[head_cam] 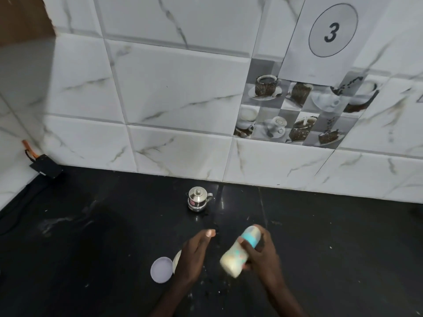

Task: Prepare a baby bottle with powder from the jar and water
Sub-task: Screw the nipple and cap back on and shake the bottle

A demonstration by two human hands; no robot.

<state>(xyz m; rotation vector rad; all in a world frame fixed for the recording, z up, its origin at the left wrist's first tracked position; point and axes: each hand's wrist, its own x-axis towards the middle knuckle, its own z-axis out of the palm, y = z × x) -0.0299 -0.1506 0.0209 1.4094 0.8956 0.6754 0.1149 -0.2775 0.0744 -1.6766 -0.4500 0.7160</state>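
Observation:
My right hand point(263, 255) grips a baby bottle point(238, 255) with a teal collar and clear cap. The bottle is tilted, cap toward the wall, and holds a milky white liquid; it looks blurred. My left hand point(194, 255) hovers just left of it, fingers apart and holding nothing. Behind the left hand a pale jar point(176, 259) shows only as a sliver. Its round white lid point(161, 269) lies flat on the black counter point(91, 248) beside it.
A small steel pot with a lid and spout point(198, 200) stands near the tiled wall, beyond my hands. A black device with an orange cable point(45, 167) sits in the back left corner. White specks are scattered on the counter.

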